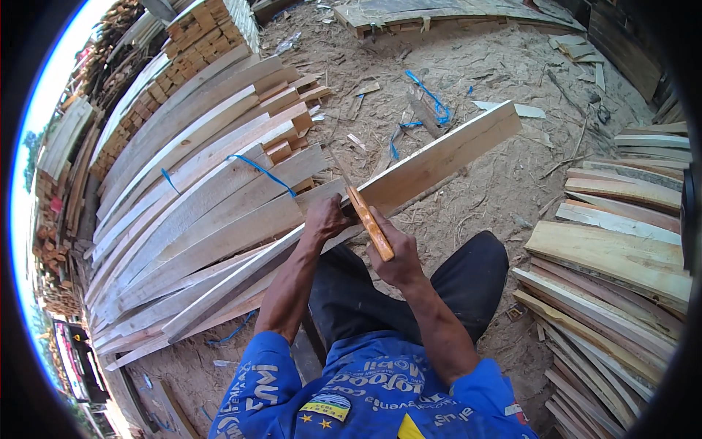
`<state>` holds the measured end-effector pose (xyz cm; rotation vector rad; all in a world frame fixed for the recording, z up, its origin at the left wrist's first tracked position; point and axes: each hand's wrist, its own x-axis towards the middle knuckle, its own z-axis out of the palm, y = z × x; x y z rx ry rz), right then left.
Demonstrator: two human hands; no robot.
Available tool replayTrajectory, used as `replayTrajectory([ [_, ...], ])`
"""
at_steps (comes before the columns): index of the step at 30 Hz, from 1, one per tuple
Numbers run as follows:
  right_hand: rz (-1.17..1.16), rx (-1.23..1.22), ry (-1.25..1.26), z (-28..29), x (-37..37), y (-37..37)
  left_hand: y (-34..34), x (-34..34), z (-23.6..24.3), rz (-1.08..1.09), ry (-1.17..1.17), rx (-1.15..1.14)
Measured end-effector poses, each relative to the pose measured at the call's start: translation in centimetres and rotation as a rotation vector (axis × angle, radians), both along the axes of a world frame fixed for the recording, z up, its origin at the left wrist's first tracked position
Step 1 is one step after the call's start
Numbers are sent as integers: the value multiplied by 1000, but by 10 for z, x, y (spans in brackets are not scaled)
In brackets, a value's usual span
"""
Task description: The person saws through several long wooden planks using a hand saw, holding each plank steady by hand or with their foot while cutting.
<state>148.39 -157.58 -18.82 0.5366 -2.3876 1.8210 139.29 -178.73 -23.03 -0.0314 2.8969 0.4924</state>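
A long pale board (446, 157) slants across the picture in front of me, from the lower left to the upper right. My left hand (327, 216) grips its edge near the middle. In my right hand (397, 256) is a hand saw (371, 223) with an orange-brown wooden handle. Its thin blade points away from me, beside my left fingers and at the board's edge. The blade is seen almost edge-on, so its teeth cannot be made out. My bent knees in dark trousers are below the board.
Stacked planks (212, 197) with blue strapping fill the left, and bundled lumber (205, 33) rises behind. More planks (607, 252) are piled at the right. Blue straps (439, 110) and wood scraps lie on the sandy ground (482, 208). A wooden platform (439, 13) stands at the far side.
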Motion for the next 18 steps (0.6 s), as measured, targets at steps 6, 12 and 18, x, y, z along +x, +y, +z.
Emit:
replayTrajectory([
  [6,146,138,-33,36,143,102,-28,13,-12,24,-65,32],
  [12,-6,111,93,17,79,61,3,11,8,3,-24,-9],
  [18,-3,88,-41,1,25,14,-8,4,5,57,-72,17],
])
